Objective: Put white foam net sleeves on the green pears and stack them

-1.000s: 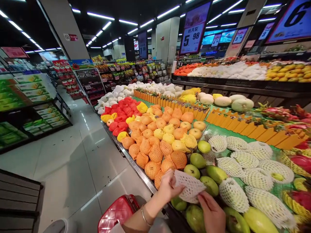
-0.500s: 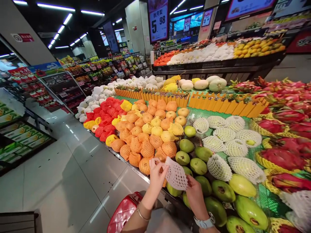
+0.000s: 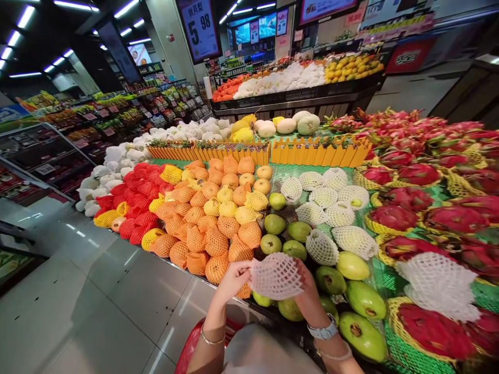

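At the bottom edge, near 6 o'clock, a red basket [image 3: 190, 349] shows beside the person's forearms, with a thin bracelet [image 3: 211, 341] on the left wrist and a wristwatch [image 3: 323, 331] on the right. Just above, the left hand [image 3: 232, 278] pinches the 9 o'clock edge of a white foam net [image 3: 276, 275] between thumb and curled fingers. The right hand [image 3: 310, 297] grips the 3 o'clock edge with its fingers closed and partly hidden behind the mesh. The net is stretched flat between both hands, in the air over the front rim of the fruit stand. Green mangoes [image 3: 363, 335] lie at 4 o'clock from it, and dragon fruit [image 3: 433, 330] in yellow nets lie further right. Orange-netted fruit [image 3: 217, 242] is piled at 10 o'clock, and bare green fruit [image 3: 273, 243] sits at 12. Beyond these, a yellow picket divider [image 3: 320, 152] crosses the stand. A price sign [image 3: 199, 26] reading 5.98 hangs at 11 o'clock, far back.
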`<state>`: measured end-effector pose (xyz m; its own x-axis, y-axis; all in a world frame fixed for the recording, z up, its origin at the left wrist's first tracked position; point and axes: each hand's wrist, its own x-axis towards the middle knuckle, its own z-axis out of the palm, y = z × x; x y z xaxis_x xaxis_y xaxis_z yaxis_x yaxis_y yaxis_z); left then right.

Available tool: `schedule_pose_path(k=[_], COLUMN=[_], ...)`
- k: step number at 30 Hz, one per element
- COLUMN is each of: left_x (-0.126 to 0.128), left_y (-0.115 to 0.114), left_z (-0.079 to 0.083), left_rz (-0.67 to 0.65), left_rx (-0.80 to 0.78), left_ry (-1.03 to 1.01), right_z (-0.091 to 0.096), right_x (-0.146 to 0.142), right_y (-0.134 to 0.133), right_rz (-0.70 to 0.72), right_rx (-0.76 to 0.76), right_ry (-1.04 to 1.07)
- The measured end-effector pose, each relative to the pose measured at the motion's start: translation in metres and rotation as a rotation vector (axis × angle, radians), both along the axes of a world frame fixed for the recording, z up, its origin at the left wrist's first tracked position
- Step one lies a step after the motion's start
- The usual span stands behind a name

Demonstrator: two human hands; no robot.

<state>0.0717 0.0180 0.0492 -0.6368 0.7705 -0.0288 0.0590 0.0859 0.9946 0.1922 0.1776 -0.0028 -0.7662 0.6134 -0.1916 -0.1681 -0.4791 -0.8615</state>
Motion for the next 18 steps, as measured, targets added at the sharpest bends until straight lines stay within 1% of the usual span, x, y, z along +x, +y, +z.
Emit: schedule_pose_path(k=[2,3,7,9,11,13,16,18], left_x=[0.001,0.003,0.007,0.008,0.007,0.004,0.002,0.003], left_y=[0.005,0.006,0.012,0.013,0.013,0.010,0.001,-0.004], left_z=[0.005,0.007,0.006,0.003,0.000,-0.002,-0.003,-0.006], left_rz=[-0.105,-0.128,-0.060,-0.045,-0.075,-0.108,-0.135,-0.151], left_rx=[-0.062,-0.069,-0.016,-0.029,-0.062,-0.086,-0.113,-0.140], left_ry=[-0.030,-0.021,0.108,0.111,0.056,0.041,0.151,0.235], right_z=[0.004,0.005,0.005,0.002,-0.002,-0.005,-0.007,-0.005], right_x=[0.001,0.000,-0.001,-0.001,0.002,0.005,0.010,0.010], right_y=[0.006,0.008,0.012,0.011,0.009,0.009,0.010,0.011], right_rz=[0.022,0.038,0.077,0.087,0.106,0.166,0.258,0.266], right_rx=[0.067,0.101,0.197,0.228,0.236,0.232,0.247,0.264], right_ry=[-0.008,-0.015,-0.062,-0.074,-0.052,-0.006,0.014,-0.026])
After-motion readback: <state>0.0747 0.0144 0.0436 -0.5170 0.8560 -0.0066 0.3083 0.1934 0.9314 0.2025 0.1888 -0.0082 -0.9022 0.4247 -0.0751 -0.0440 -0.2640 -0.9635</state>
